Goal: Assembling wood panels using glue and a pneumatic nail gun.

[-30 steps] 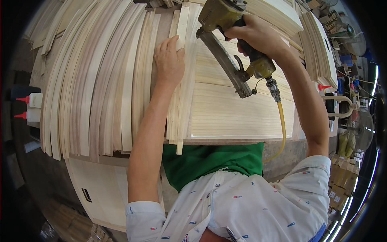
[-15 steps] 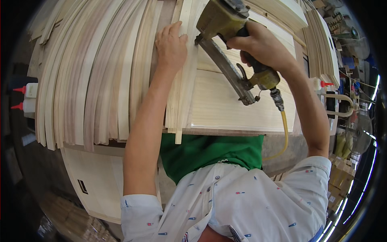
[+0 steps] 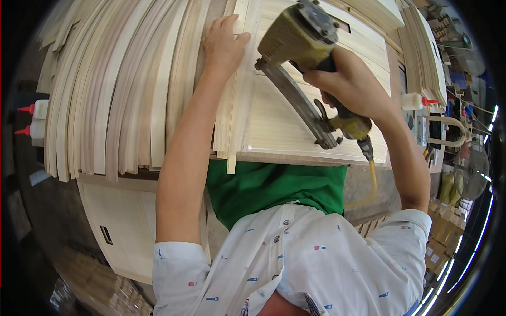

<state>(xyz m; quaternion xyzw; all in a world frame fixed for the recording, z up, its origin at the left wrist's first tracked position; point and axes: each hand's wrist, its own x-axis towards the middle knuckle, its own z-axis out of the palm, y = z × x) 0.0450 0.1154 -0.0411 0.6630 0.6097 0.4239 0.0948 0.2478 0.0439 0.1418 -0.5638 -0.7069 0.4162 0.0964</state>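
Observation:
My right hand (image 3: pixel 356 81) is wrapped round the black handle of a worn yellow pneumatic nail gun (image 3: pixel 298 34). Its long grey magazine slants down toward me, and a yellow air hose (image 3: pixel 373 181) runs from the handle's end. The nose sits over the inner edge of a pale wooden panel (image 3: pixel 311 124), though I cannot tell whether it touches. My left hand (image 3: pixel 224 45) lies on narrow wooden strips along the panel's left side, fingers stretched forward and thumb apart. One thin strip (image 3: pixel 231 164) sticks out past the panel's near edge.
Many long wooden slats (image 3: pixel 126 89) are stacked on the left. A red-tipped white glue bottle (image 3: pixel 414 101) lies at the right, beside another wood stack (image 3: pixel 421 52). Two more glue bottles (image 3: pixel 39 118) show at the far left. Below the bench stands a panel with a dark slot (image 3: pixel 116 226).
The nail gun and my right hand have shifted slightly right and toward me. My left hand has slid a little forward along the strips, its thumb now further out.

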